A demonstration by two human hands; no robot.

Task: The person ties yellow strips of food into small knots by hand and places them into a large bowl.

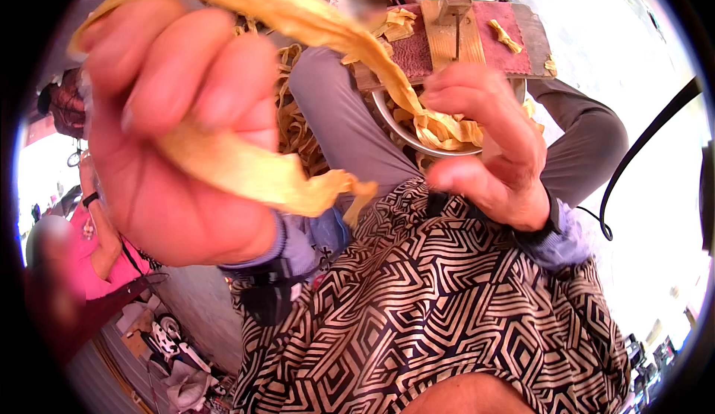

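Observation:
My left hand (141,168), raised close on the left, has its fingers curled round a long, flat, pale-yellow pliable strip (298,23). One part of the strip arches over toward the bowl; a ragged end (320,194) hangs below the fingers. My right hand (510,149) is beside the metal bowl (398,140), its thumb and fingers apart with nothing visible between them. More yellow strips (454,132) lie in the bowl. Above the bowl rests a board (540,34) with a red covering. A wooden piece (439,45) with a thin metal rod stands on it.
My grey-trousered legs (335,108) flank the bowl. Loose strip pieces (505,36) lie on the board, and a heap of strips (294,127) is left of my leg. A black cord (640,149) curves at the right. Another person in pink (104,254) is at far left.

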